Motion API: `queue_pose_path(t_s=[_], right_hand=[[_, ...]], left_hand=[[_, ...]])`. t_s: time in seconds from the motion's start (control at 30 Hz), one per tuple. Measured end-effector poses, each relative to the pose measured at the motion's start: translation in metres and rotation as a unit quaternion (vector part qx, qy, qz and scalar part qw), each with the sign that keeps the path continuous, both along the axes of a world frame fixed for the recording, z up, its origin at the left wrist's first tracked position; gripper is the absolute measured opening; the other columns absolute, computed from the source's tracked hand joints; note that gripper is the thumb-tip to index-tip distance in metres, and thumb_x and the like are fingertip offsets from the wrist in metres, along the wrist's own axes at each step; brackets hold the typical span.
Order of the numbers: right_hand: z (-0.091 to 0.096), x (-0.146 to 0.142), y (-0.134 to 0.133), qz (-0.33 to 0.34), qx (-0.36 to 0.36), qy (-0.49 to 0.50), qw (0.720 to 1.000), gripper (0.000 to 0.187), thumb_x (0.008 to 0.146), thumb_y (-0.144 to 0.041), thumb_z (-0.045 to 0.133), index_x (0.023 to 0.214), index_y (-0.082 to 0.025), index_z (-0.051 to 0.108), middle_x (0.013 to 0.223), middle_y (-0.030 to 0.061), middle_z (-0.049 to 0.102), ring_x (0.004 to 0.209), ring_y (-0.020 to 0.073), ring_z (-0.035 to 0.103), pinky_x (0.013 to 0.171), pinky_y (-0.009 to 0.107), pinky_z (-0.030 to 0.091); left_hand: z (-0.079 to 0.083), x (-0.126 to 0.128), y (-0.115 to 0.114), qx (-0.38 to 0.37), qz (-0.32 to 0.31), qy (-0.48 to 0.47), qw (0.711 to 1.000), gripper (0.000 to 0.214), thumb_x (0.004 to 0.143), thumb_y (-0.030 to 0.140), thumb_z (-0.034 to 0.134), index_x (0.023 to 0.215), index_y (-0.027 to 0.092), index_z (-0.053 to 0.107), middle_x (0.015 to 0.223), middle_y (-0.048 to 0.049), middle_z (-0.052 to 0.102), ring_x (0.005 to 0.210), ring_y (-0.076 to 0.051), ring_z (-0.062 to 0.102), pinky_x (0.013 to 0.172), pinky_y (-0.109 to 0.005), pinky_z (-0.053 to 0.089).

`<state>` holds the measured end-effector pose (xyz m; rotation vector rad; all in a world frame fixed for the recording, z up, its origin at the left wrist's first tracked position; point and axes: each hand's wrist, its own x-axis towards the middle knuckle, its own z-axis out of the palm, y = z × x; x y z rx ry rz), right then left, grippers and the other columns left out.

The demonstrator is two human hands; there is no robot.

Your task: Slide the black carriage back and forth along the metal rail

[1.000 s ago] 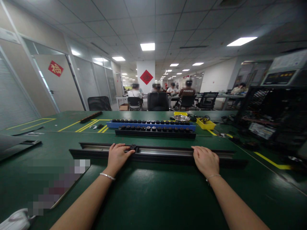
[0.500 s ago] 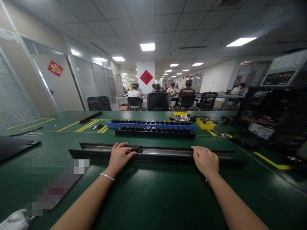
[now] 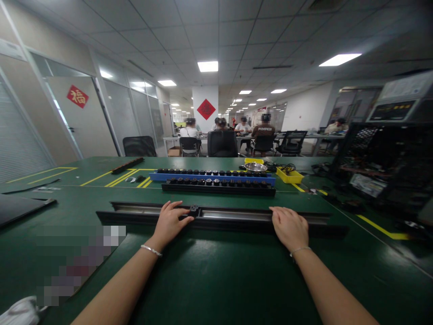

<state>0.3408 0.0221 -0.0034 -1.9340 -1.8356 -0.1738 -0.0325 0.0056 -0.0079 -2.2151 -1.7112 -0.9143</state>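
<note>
A long black rail with a silvery channel (image 3: 233,214) lies across the green table in front of me. My left hand (image 3: 168,222) rests on its near edge, fingers curled, with the fingertips against a small black slider block (image 3: 194,210) sitting in the channel. My right hand (image 3: 288,226) lies palm down on the rail further right, fingers bent over its edge. Both wrists wear thin bracelets.
Behind the rail lie a black strip (image 3: 218,186) and a blue strip (image 3: 212,175) of sockets, a metal dish (image 3: 256,166) and yellow trays (image 3: 290,175). Dark equipment (image 3: 382,162) stands at the right. Flat dark panels (image 3: 20,205) lie left. People sit at desks far behind.
The small black block has slid to the right along the channel, and my left hand's fingers have followed it. My right hand has stayed in place on the rail.
</note>
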Motion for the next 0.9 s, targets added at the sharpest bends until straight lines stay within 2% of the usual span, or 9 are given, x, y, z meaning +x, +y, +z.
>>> queue_pose_path(t_s=[0.53, 0.77, 0.9], right_hand=[[0.001, 0.0, 0.0, -0.002, -0.009, 0.002, 1.0, 0.049, 0.089, -0.037, 0.02, 0.116, -0.028, 0.059, 0.123, 0.0002, 0.058, 0.117, 0.0208, 0.044, 0.095, 0.043, 0.029], [-0.001, 0.0, 0.0, -0.006, 0.019, -0.006, 1.0, 0.045, 0.088, -0.033, 0.024, 0.111, -0.03, 0.062, 0.12, -0.0018, 0.06, 0.115, 0.0193, 0.045, 0.094, 0.041, 0.029], [-0.001, 0.0, 0.001, -0.004, 0.013, -0.008, 1.0, 0.046, 0.088, -0.033, 0.023, 0.112, -0.03, 0.061, 0.121, -0.0016, 0.059, 0.116, 0.0193, 0.045, 0.094, 0.041, 0.029]], left_hand=[[0.003, 0.006, -0.003, -0.014, -0.044, 0.016, 0.999, 0.028, 0.076, 0.048, 0.058, 0.096, 0.029, 0.069, 0.098, -0.0009, 0.071, 0.114, -0.025, 0.05, 0.105, -0.049, 0.025], [0.003, 0.008, -0.005, -0.02, -0.054, 0.03, 0.998, 0.028, 0.077, 0.045, 0.059, 0.098, 0.028, 0.067, 0.1, -0.0003, 0.07, 0.116, -0.025, 0.048, 0.105, -0.049, 0.025], [0.003, 0.01, -0.005, -0.024, -0.063, 0.034, 0.997, 0.029, 0.078, 0.044, 0.058, 0.099, 0.027, 0.066, 0.102, -0.0004, 0.069, 0.118, -0.024, 0.047, 0.106, -0.048, 0.024]])
